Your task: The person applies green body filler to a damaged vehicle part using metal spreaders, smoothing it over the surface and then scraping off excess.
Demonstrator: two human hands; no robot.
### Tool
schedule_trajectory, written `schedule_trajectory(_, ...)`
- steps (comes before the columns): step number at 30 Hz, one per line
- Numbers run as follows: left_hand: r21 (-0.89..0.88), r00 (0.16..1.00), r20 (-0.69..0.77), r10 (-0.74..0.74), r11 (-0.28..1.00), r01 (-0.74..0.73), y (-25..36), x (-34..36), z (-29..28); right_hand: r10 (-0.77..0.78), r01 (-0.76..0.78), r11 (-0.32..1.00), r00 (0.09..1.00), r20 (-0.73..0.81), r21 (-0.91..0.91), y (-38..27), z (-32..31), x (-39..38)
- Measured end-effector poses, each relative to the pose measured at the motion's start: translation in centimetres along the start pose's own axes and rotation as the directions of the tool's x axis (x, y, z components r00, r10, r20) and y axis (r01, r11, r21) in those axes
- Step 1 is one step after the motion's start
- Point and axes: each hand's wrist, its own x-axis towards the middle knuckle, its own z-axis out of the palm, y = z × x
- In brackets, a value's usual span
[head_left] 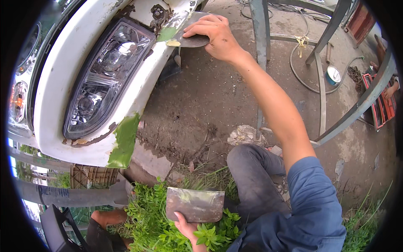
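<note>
My right hand is closed on a flat metal putty spreader, its fingers laid over the blade. The blade lies against the upper edge of a white vehicle bumper, beside a small green putty patch. A dab of yellowish putty sits at the blade's corner. Low in the view, my left hand grips a wider metal plate, thumb on its face; pale greenish smears mark its upper part. A larger green putty patch covers the bumper's lower corner. Between the patches is a headlight.
Curved grey metal bars stand on the dirt to the right. Behind them are a hose, a white tub and a hammer. Another person's hand is by a red metal frame. Leafy plants grow beneath my left hand.
</note>
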Motion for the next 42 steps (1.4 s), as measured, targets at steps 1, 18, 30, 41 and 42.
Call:
schedule_trajectory(1,0.0,1.0,0.028,0.008,1.0,-0.009,0.2,-0.1,0.1,-0.001,0.001,1.0,1.0,0.001,0.001,0.2,-0.3,-0.2)
schedule_trajectory(18,0.015,0.999,-0.041,-0.035,0.999,0.036,0.8,-0.5,1.1,-0.086,0.084,0.996,0.993,-0.084,-0.03,-0.2,3.1,1.8)
schedule_trajectory(30,0.014,0.997,0.001,-0.082,0.997,0.082,0.1,0.4,-0.2,-0.056,0.045,0.995,0.991,-0.124,-0.086,0.8,1.4,1.3)
schedule_trajectory(41,-0.015,0.995,0.069,-0.066,0.998,0.067,0.1,-0.1,0.4,0.002,-0.002,1.0,0.997,-0.083,0.0,-0.5,2.5,0.5)
schedule_trajectory(42,-0.031,0.998,0.038,-0.059,0.998,0.06,-0.1,0.0,0.5,0.003,-0.001,0.999,0.998,-0.06,0.041,0.3,2.3,0.3)
